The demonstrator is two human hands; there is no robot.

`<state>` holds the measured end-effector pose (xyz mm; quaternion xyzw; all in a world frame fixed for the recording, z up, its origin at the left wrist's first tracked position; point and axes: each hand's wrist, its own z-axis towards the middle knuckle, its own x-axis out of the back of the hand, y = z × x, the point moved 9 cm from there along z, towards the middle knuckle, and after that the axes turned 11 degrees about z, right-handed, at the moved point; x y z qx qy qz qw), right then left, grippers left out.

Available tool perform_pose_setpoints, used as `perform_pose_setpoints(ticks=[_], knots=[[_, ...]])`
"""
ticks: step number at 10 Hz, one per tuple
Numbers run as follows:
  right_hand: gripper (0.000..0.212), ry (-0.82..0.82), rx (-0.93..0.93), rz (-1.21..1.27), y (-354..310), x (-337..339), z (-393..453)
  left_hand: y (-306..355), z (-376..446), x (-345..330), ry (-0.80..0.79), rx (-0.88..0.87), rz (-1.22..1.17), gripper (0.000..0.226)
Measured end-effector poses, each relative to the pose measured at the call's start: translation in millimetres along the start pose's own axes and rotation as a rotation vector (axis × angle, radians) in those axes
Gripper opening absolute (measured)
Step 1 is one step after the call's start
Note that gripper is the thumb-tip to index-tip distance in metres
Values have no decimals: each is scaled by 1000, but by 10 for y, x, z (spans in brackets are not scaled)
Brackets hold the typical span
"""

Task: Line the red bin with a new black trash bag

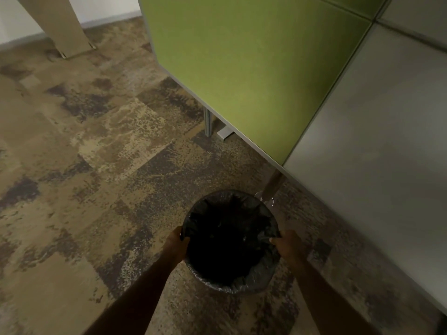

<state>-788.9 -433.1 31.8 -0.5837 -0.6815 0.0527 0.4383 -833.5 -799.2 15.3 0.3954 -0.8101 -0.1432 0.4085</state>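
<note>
From the head view, low and right of centre, we see the bin [262,285] on the carpet [96,165], its red hidden under the bag [229,245]. Our left hand [175,245] and right hand [286,246] each pinch the bag's edge at opposite sides, probably to seat it over the rim. Inside is only dark bag.

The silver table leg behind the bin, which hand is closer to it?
Right. The right hand holds the bag's edge below the leg; the left hand is across the bin.
</note>
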Motion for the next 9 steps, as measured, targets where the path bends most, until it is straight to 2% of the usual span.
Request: perform_pose_setpoints(ticks=[3, 5, 6, 7, 8, 9], knots=[[30, 3, -8, 5, 148, -126, 58, -138, 97, -63, -22, 3, 37, 35], [37, 2, -57, -2, 303, -148, -18, -175, -39, -166, -69, 4, 86, 38], [36, -2, -53, 26, 323, -176, -56, -230, -56, -188, -91, 22, 15, 47], [42, -58, -70, 132, 336, -220, -111, -263, -109, -162, -138, 70, -183, 66], [54, -142, -99, 318, 322, -263, -154, -232, -193, -26, -28, 58, -199, 69], [67, -37, -85, 195, 210, -55, -272, -87, -379, 266, 185, -47, 31, 66]])
